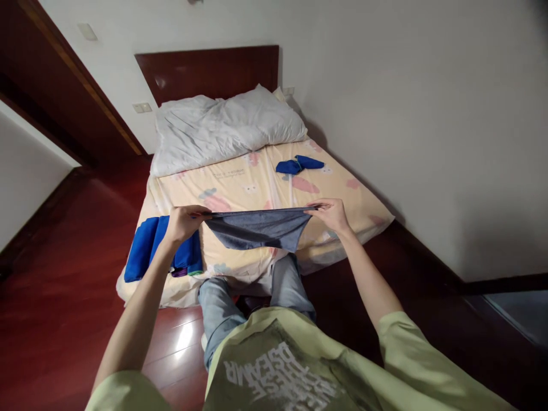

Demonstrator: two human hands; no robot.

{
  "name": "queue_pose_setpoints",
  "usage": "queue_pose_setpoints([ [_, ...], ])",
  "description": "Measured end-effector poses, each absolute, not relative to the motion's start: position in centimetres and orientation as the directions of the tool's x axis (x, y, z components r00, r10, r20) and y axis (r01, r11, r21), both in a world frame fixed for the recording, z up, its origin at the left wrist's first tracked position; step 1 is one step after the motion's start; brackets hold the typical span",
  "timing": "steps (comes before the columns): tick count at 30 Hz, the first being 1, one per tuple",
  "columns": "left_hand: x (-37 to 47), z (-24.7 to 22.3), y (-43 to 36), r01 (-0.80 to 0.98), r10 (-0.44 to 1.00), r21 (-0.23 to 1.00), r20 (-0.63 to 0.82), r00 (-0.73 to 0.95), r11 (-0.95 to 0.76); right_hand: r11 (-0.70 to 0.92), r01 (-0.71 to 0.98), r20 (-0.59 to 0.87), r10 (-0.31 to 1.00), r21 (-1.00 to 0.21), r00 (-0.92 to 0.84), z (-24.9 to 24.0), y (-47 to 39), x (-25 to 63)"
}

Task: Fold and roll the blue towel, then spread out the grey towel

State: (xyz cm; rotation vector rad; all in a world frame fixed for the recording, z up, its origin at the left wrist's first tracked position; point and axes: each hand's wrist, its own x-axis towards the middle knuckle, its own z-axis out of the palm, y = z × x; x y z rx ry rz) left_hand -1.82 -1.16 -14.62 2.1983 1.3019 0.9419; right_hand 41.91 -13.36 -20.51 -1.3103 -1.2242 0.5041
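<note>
A grey-blue cloth is stretched between my two hands, its upper edge taut and its lower part hanging over the front of the bed. My left hand pinches one upper corner. At the opposite corner, my right hand is closed on the fabric. Beside and partly behind my left forearm lie several rolled or folded blue cloths, one with a green edge. Farther back on the right of the bed rests a blue bundle, narrowed in the middle.
The bed has a cream sheet with carrot prints. A crumpled white quilt or pillow lies against the dark wooden headboard. Walls stand behind and to the right. The floor is glossy reddish wood, with a door frame at left.
</note>
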Motion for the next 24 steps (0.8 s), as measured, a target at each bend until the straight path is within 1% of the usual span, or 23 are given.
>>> queue_pose_setpoints([
  [3,-1.9,-14.4,-1.7,0.601,0.88,0.643,0.347,0.325,-0.475,0.268,0.351,0.392,0.849,-0.897,0.354,-20.2,-13.3,41.8],
  [7,-2.1,-13.6,-2.6,0.608,0.877,0.632,0.354,0.324,-0.48,0.269,0.33,0.379,0.862,-0.905,0.337,-19.7,-13.5,42.0],
  [13,-2.3,-13.5,-3.2,0.675,0.868,0.555,0.396,0.3,-0.487,0.289,0.324,0.392,0.862,-0.901,0.321,-19.6,-13.6,42.1],
  [15,-2.2,-13.8,-3.4,0.665,0.886,0.593,0.376,0.27,-0.454,0.301,0.326,0.402,0.863,-0.896,0.308,-19.6,-13.7,42.0],
  [18,-2.1,-14.0,-4.0,0.587,0.922,0.711,0.314,0.226,-0.386,0.303,0.361,0.409,0.873,-0.882,0.267,-19.6,-14.0,41.8],
  [20,-2.1,-14.1,-4.7,0.536,0.937,0.769,0.274,0.218,-0.349,0.302,0.376,0.41,0.877,-0.876,0.25,-19.6,-14.4,41.6],
  [24,-2.4,-14.1,-5.9,0.507,0.946,0.8,0.252,0.203,-0.322,0.296,0.353,0.396,0.882,-0.888,0.256,-19.5,-14.9,41.4],
])
